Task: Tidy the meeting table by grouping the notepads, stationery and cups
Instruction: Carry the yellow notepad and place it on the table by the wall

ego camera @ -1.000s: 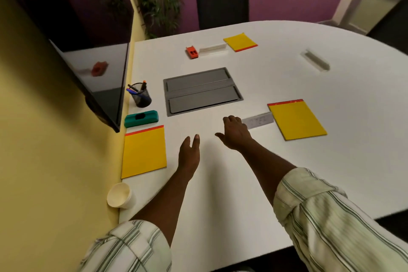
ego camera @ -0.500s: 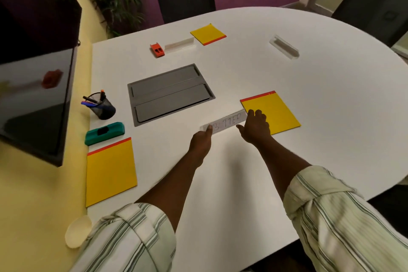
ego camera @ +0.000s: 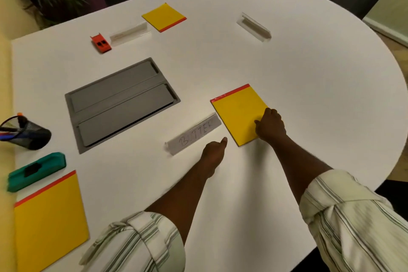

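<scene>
Head view: right hand [ego camera: 270, 127] grips notepad [ego camera: 239, 112]; left hand [ego camera: 213, 152] beside.

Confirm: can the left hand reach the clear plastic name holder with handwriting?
Probably yes. The left hand sits just beside the clear plastic name holder, only bare white table between them; the right hand grips the yellow notepad, off that path.

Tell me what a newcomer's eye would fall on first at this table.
Bright yellow on the white table: the middle notepad, its near right edge gripped by the right hand, the near-left notepad and the far notepad. Then the grey hatch set in the table's centre, and the name card just beyond the left hand.
</scene>
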`<action>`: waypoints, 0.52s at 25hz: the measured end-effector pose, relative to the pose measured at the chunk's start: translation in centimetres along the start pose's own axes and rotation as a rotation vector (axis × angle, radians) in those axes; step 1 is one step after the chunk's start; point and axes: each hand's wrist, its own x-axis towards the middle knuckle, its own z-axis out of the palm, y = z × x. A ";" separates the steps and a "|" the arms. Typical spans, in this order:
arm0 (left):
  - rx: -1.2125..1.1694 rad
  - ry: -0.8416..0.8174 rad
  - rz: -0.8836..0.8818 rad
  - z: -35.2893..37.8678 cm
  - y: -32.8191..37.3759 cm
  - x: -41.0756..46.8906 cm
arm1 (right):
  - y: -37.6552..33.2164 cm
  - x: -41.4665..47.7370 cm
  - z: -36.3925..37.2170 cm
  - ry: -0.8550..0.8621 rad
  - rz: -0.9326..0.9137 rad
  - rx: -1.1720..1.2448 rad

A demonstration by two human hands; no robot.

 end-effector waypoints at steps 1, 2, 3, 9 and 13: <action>-0.026 -0.014 -0.006 0.7 0.2 0.8 | 0.7 0.9 0.1 -0.001 0.027 0.010; -0.060 -0.029 -0.013 1.3 0.4 1.5 | 1.3 1.6 0.2 -0.004 0.052 0.021; -0.094 -0.039 -0.016 1.8 0.6 2.1 | 1.8 2.1 0.4 -0.003 0.073 0.027; -0.238 0.004 -0.050 3.6 2.1 5.0 | 3.1 4.1 1.5 0.013 0.153 0.082; -0.206 0.078 -0.099 4.2 2.4 6.1 | 2.9 4.9 1.4 0.052 0.164 0.076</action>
